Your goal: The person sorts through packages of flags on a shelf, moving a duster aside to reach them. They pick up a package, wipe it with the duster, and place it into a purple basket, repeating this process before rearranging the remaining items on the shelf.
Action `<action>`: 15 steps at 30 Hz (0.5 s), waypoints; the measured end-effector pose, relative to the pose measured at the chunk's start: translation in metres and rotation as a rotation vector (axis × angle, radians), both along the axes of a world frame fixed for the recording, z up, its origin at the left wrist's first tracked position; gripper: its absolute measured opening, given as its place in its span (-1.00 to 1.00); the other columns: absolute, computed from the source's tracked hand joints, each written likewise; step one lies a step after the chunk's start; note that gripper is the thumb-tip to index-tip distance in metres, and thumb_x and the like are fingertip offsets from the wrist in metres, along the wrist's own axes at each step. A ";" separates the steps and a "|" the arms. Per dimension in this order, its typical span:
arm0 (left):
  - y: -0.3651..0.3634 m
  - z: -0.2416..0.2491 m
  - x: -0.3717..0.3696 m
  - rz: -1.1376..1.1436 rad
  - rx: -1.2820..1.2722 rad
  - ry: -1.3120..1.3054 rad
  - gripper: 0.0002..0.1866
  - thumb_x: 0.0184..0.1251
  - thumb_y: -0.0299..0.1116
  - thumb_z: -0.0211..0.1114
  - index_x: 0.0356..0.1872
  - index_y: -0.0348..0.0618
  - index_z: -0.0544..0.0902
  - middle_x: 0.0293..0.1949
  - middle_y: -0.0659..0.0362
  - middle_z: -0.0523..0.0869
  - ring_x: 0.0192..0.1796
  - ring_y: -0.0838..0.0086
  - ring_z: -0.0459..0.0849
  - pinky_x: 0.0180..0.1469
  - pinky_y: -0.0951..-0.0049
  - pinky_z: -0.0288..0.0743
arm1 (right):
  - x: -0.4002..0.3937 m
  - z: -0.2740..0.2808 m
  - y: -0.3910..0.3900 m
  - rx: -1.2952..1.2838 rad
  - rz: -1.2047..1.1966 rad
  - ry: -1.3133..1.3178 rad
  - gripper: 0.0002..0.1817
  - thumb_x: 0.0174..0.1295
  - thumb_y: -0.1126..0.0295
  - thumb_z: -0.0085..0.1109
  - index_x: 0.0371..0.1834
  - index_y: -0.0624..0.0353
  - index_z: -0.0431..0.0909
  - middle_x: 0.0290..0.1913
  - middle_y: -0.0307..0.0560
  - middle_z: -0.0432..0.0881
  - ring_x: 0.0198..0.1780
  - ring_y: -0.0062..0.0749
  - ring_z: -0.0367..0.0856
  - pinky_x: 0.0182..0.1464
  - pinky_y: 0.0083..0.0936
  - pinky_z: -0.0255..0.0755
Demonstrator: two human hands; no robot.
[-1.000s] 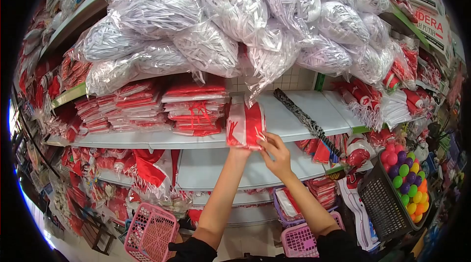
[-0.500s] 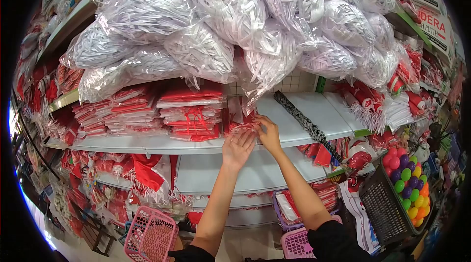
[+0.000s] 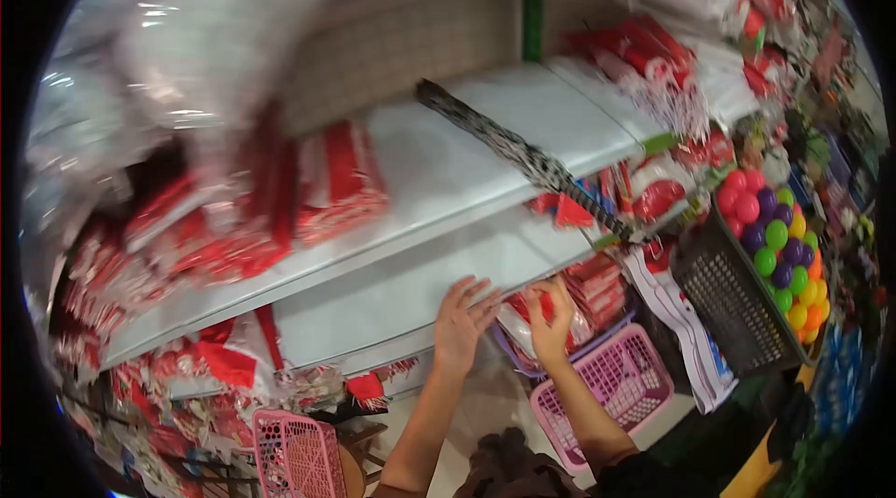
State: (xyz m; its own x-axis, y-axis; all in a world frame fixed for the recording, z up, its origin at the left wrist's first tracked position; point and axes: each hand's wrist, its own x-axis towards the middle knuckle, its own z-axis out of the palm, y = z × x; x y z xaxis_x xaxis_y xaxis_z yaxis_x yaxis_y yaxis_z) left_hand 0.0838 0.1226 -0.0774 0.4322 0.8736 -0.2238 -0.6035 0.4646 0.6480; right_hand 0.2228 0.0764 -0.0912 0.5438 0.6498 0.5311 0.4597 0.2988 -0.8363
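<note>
My left hand is raised in front of the lower shelf, its fingers spread and holding nothing. Just right of it is my right hand, with loosely curved fingers, a gap between thumb and forefinger, and nothing visible in it. Behind the right hand, a purple basket holds plastic-wrapped red and white packets. On the upper shelf, a neat stack of red packets stands beside a larger, blurred pile of red packets.
A black-and-grey furry strip lies across the upper shelf. Pink baskets stand low on the right and left. A dark basket of colourful balls is at right. Blurred clear bags hang overhead.
The view has swung right and down. Both hands have left the packet stack on the upper shelf and are now lower, before the lower shelf and purple basket.
</note>
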 end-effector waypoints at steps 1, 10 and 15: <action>-0.004 -0.032 0.013 -0.079 -0.077 0.027 -0.55 0.44 -0.15 -0.12 0.23 -0.17 0.32 0.20 0.00 0.45 0.25 0.15 0.47 0.23 0.19 0.39 | 0.019 -0.043 -0.009 -0.041 -0.059 0.039 -0.95 0.14 0.53 0.14 -0.36 0.28 0.53 -0.41 -0.07 0.48 -0.33 -0.28 0.47 -0.23 -0.44 0.34; -0.048 -0.254 0.094 -0.461 -0.326 0.282 -0.62 0.45 -0.11 -0.13 0.14 -0.01 0.44 0.15 0.11 0.55 0.19 0.25 0.53 0.22 0.21 0.34 | 0.126 -0.269 -0.061 -0.851 -0.235 -0.444 -0.74 -0.02 0.43 0.23 -0.22 0.21 0.54 -0.20 0.02 0.56 -0.04 -0.09 0.52 0.19 -0.01 0.24; -0.052 -0.299 0.114 -0.477 -0.344 0.333 -0.60 0.41 -0.08 -0.07 0.13 -0.05 0.41 0.16 0.07 0.54 0.20 0.26 0.52 0.24 0.21 0.32 | 0.126 -0.303 -0.044 -1.139 -0.172 -0.541 -0.52 -0.07 0.35 0.26 0.01 0.16 0.50 0.11 -0.03 0.49 0.19 -0.16 0.41 0.34 0.23 0.00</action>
